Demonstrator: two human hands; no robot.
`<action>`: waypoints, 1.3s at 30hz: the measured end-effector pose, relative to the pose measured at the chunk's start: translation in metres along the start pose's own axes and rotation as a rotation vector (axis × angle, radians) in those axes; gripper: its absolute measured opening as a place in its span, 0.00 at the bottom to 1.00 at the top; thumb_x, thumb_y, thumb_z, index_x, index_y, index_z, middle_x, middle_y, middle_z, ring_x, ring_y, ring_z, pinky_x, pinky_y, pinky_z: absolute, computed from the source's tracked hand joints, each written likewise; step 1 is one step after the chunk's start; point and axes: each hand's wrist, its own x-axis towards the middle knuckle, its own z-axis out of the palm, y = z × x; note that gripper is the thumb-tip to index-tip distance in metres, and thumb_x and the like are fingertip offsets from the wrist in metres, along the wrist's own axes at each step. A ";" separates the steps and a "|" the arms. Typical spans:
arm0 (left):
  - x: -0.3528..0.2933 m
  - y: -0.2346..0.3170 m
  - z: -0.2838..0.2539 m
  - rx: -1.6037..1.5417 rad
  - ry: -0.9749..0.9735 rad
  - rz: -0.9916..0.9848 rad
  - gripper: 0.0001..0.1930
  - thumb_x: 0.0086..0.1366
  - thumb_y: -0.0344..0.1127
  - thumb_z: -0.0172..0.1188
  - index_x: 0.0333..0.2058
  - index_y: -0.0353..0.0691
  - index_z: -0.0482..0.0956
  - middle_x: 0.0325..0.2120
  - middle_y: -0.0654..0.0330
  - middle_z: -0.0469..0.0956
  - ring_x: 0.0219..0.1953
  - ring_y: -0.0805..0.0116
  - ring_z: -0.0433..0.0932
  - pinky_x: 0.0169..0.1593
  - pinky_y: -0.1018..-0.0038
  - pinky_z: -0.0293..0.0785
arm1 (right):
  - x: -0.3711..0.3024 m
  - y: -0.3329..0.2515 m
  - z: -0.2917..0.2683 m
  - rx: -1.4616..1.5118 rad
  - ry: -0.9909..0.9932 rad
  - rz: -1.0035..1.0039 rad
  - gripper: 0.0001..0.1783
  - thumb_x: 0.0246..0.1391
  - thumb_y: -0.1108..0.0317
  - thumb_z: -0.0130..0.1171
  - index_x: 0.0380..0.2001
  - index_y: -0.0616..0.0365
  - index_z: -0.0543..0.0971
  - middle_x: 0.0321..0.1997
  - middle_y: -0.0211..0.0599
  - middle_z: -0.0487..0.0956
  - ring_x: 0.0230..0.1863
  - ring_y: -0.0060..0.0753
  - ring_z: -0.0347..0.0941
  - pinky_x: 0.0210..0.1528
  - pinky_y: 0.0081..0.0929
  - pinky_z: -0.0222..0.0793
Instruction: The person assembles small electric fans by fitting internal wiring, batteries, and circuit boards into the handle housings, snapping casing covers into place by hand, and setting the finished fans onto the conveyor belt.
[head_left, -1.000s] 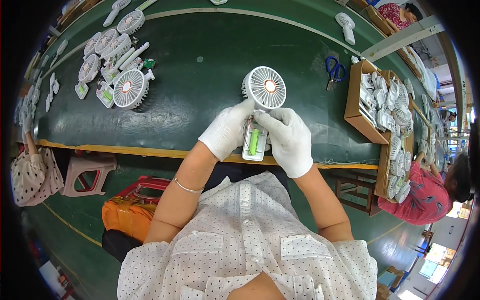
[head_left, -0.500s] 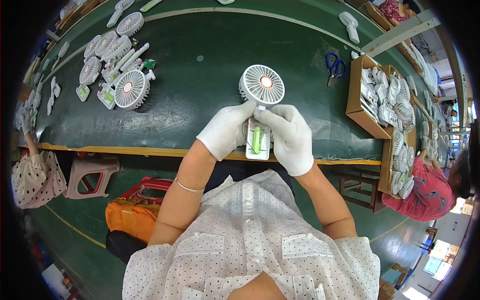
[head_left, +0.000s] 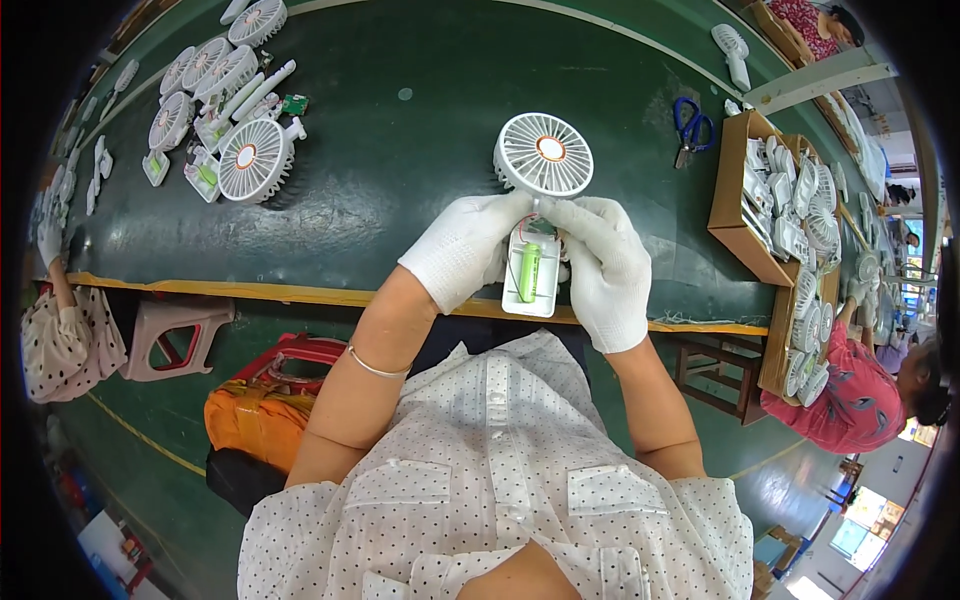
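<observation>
A white handheld fan [head_left: 543, 155] with an orange ring at its hub is held upright over the table's near edge. Its handle shell [head_left: 530, 290] lies open toward me, showing a green cylindrical battery [head_left: 529, 272] and thin red and dark wires near the neck. My left hand [head_left: 462, 245], in a white knitted glove, is closed on the neck from the left. From the right, my gloved right hand [head_left: 607, 265] pinches the same neck, thumb and fingers close to the left hand's. The fingertips partly cover the joint between head and handle.
On the dark green table [head_left: 400, 180], several fans [head_left: 252, 160] and open handles lie at the left with a small green circuit board [head_left: 295, 104]. Blue-handled scissors [head_left: 692, 130] lie right, beside a cardboard box [head_left: 735, 190] of white parts. Co-workers sit on both sides.
The view has shifted slightly. The fan and both hands sit a little farther right in the picture, and the red wires at the neck show more clearly. The grip stays on the neck.
</observation>
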 end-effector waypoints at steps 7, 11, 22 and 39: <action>-0.003 0.003 0.002 0.166 0.097 -0.005 0.09 0.73 0.28 0.48 0.46 0.31 0.76 0.40 0.56 0.79 0.41 0.69 0.83 0.46 0.71 0.83 | 0.007 -0.003 -0.001 -0.123 -0.064 -0.089 0.18 0.53 0.84 0.57 0.44 0.55 0.85 0.41 0.41 0.80 0.39 0.36 0.79 0.42 0.27 0.74; 0.000 -0.009 -0.009 0.111 -0.023 0.053 0.10 0.73 0.28 0.48 0.47 0.30 0.75 0.40 0.57 0.79 0.41 0.71 0.82 0.45 0.73 0.83 | 0.006 -0.005 -0.007 -0.237 -0.149 -0.160 0.18 0.50 0.81 0.60 0.43 0.53 0.85 0.38 0.39 0.80 0.39 0.39 0.78 0.41 0.29 0.75; 0.004 -0.015 -0.010 -0.236 -0.034 0.010 0.13 0.71 0.33 0.48 0.45 0.30 0.76 0.40 0.54 0.80 0.39 0.67 0.82 0.43 0.69 0.81 | -0.006 -0.018 0.001 -0.421 -0.086 -0.205 0.16 0.47 0.75 0.65 0.42 0.49 0.84 0.36 0.37 0.78 0.38 0.41 0.76 0.37 0.33 0.73; 0.001 0.001 0.004 0.205 -0.045 -0.038 0.19 0.69 0.40 0.57 0.48 0.28 0.78 0.40 0.54 0.81 0.39 0.70 0.81 0.41 0.72 0.80 | -0.007 -0.001 -0.003 -0.112 -0.011 -0.047 0.23 0.51 0.82 0.60 0.52 0.60 0.76 0.38 0.40 0.81 0.39 0.38 0.79 0.43 0.34 0.75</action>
